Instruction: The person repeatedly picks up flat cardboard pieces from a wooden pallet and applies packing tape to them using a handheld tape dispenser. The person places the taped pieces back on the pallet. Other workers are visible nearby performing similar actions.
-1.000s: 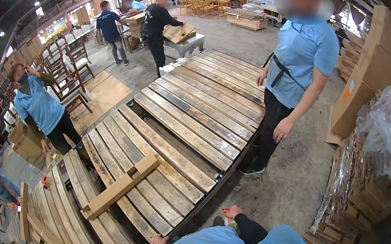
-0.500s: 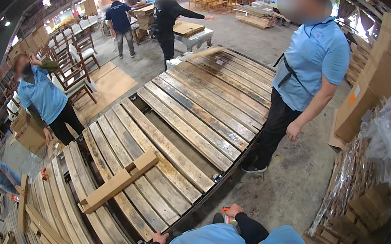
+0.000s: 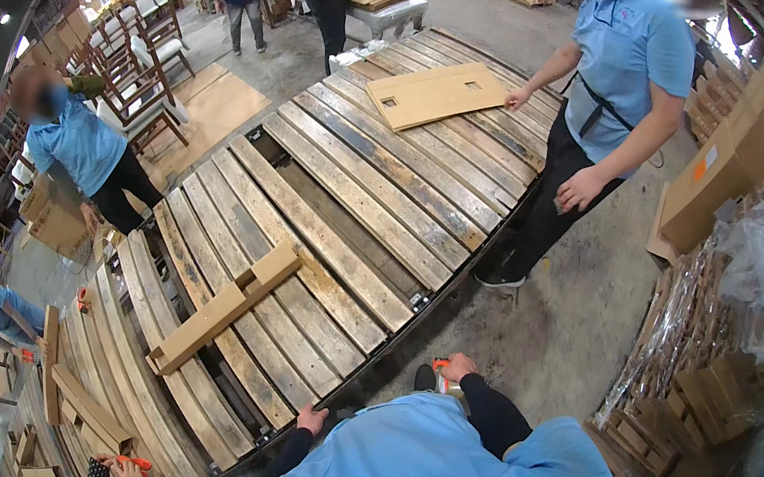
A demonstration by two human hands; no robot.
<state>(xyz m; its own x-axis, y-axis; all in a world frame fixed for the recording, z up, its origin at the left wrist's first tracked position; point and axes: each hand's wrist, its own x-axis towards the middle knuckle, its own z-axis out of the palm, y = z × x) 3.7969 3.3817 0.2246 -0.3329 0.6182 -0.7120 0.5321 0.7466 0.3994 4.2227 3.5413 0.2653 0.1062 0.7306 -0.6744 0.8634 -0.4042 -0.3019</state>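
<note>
Cardboard sheet (image 3: 438, 96), flat and brown, newly lies on the slatted wooden worktop (image 3: 367, 175), seemingly adding work material, while the loosely extended left hand (image 3: 310, 419) touches the near edge and the right hand (image 3: 458, 366) grips an orange tape dispenser (image 3: 439, 366).

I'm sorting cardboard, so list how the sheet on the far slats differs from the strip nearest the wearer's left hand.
The sheet is broad and flat; the strip is narrow and folded. A co-worker's hand is at the sheet's edge; no hand is at the strip. Both are brown cardboard lying on wooden slats.
</note>
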